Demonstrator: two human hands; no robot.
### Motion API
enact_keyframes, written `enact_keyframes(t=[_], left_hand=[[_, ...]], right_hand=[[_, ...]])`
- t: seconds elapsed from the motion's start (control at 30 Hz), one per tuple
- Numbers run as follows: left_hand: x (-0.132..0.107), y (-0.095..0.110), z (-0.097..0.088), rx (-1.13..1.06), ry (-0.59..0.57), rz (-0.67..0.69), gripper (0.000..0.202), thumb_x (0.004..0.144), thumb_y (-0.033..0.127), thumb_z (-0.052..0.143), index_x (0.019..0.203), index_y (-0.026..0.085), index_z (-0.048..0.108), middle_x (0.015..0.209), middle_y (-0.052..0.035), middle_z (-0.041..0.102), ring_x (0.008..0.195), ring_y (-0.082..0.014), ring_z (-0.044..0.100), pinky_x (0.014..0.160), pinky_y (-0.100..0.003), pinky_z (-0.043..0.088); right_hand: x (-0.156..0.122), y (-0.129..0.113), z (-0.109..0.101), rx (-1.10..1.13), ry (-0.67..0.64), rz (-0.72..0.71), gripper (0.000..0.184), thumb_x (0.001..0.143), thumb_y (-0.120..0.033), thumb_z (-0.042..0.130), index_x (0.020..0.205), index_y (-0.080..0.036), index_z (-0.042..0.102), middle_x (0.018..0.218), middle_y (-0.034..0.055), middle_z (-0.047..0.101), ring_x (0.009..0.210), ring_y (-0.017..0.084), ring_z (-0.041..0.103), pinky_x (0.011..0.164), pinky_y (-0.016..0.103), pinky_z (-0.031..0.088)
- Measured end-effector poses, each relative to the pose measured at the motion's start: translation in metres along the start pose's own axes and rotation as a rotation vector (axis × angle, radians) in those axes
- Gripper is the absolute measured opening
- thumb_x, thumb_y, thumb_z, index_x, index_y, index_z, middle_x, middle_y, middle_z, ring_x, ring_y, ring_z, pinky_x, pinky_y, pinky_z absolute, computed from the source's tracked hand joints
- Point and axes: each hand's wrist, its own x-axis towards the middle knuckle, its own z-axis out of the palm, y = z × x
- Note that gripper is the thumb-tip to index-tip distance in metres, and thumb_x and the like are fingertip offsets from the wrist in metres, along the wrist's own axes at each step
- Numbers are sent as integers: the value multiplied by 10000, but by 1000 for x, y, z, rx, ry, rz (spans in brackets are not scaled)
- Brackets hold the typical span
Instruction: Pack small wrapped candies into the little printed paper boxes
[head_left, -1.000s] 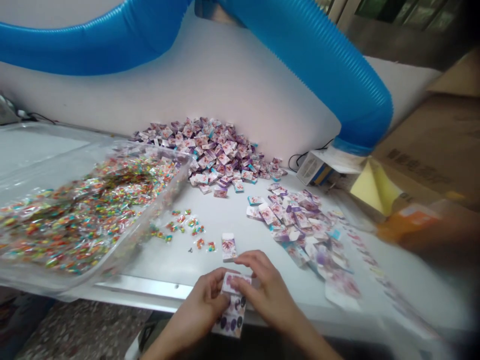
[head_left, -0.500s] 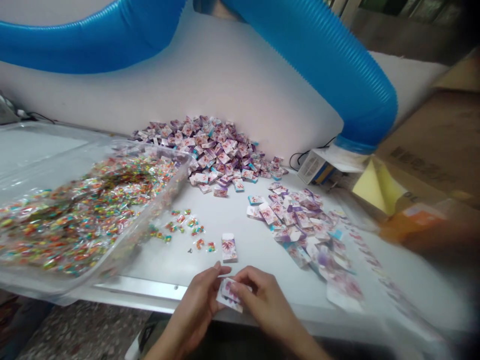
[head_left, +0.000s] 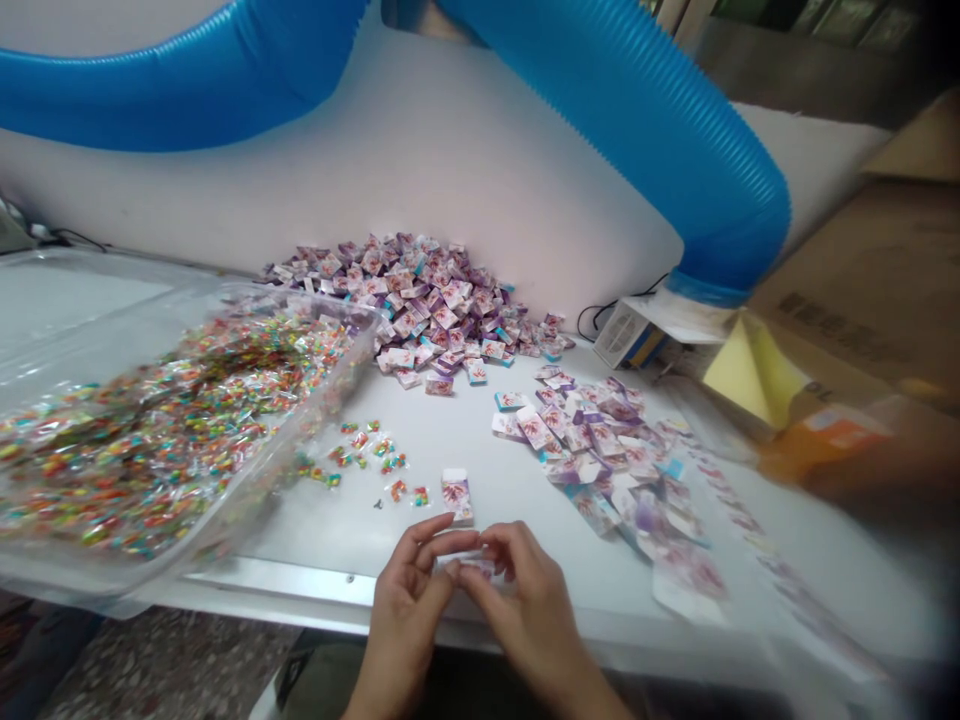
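Note:
Both my hands meet at the table's near edge, pinching one small purple-and-white printed packet (head_left: 471,566) between their fingertips. My left hand (head_left: 409,600) grips its left side and my right hand (head_left: 525,600) its right side. The packet is mostly hidden by my fingers. Just beyond my fingers another such packet (head_left: 457,495) lies flat on the white table (head_left: 465,440). A few tiny clear sachets of coloured bits (head_left: 371,450) are scattered to its left.
A clear plastic bag (head_left: 150,430) full of coloured sachets spreads over the left. A heap of printed packets (head_left: 420,300) sits against the back wall, and flatter ones (head_left: 607,450) lie at right. A blue ribbed hose (head_left: 660,140) arches overhead. Cardboard boxes (head_left: 862,300) stand at right.
The packet was held lower with a sheet of dark stickers under it; now my hands have lifted it to the table edge and folded closer around it, and the sheet is out of sight.

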Motion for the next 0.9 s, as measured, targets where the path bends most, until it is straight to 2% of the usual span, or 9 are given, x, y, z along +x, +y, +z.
enact_keyframes(t=[0.07, 0.23, 0.3, 0.37, 0.5, 0.6, 0.7, 0.83, 0.9], left_hand=[[-3, 2, 1, -33, 20, -5, 424, 768, 348, 671, 1139, 187, 542, 1012, -92, 719, 959, -229, 661, 889, -335, 480], [-7, 0, 1, -49, 29, 50, 511, 794, 385, 644, 1257, 238, 487, 1198, -111, 655, 1166, -250, 565, 975, -372, 442], [-6, 1, 0, 14, 6, 89, 534, 805, 401, 631, 1294, 270, 460, 1267, -97, 614, 1222, -235, 519, 1003, -365, 422], [-2, 4, -3, 145, -45, 73, 478, 799, 405, 636, 1237, 248, 527, 1215, -92, 646, 1148, -233, 574, 963, -346, 450], [5, 12, -7, 430, -168, 58, 261, 799, 397, 619, 922, 177, 683, 882, -54, 730, 836, -206, 660, 778, -298, 512], [8, 10, -8, 518, -165, 133, 237, 802, 389, 600, 897, 191, 689, 830, -30, 727, 812, -192, 658, 744, -277, 514], [15, 2, -4, 597, -158, 174, 275, 819, 421, 558, 913, 193, 679, 818, -34, 725, 770, -189, 665, 707, -278, 528], [39, 1, 9, 1155, 117, 412, 402, 847, 483, 483, 1079, 184, 618, 984, -102, 689, 915, -253, 635, 759, -355, 516], [54, 6, 18, 1536, 163, 471, 481, 836, 527, 482, 1122, 155, 592, 1003, -148, 662, 999, -316, 589, 788, -414, 492]], right_hand=[[1, -1, -2, -19, 20, -13, 221, 762, -321, 694, 916, -195, 597, 847, 23, 613, 752, 167, 562, 686, 265, 452], [3, -8, -10, 264, -253, 176, 276, 861, -328, 578, 1105, -209, 626, 789, -5, 660, 671, 130, 578, 636, 229, 462], [4, -10, -14, 381, -281, 247, 297, 852, -339, 594, 1108, -194, 637, 804, 5, 672, 705, 138, 591, 662, 238, 472], [5, -8, -17, 412, -250, 240, 224, 846, -342, 604, 976, -177, 681, 811, 19, 678, 742, 149, 595, 696, 250, 467], [7, 2, -18, 491, -226, 304, 226, 806, -378, 643, 854, -158, 670, 738, 25, 666, 689, 147, 593, 653, 246, 463], [7, 12, -20, 630, -308, 405, 291, 772, -426, 661, 863, -152, 634, 674, 12, 641, 615, 140, 588, 601, 242, 466], [6, 20, -29, 530, -281, 368, 296, 818, -445, 596, 823, -151, 625, 638, 5, 606, 589, 134, 563, 589, 238, 447], [4, 31, -44, 312, -27, 328, 301, 852, -457, 536, 832, -163, 601, 653, -1, 564, 606, 135, 522, 568, 227, 412], [4, 36, -50, 295, 43, 346, 305, 850, -466, 528, 845, -167, 585, 652, -5, 552, 607, 138, 519, 574, 228, 416]])
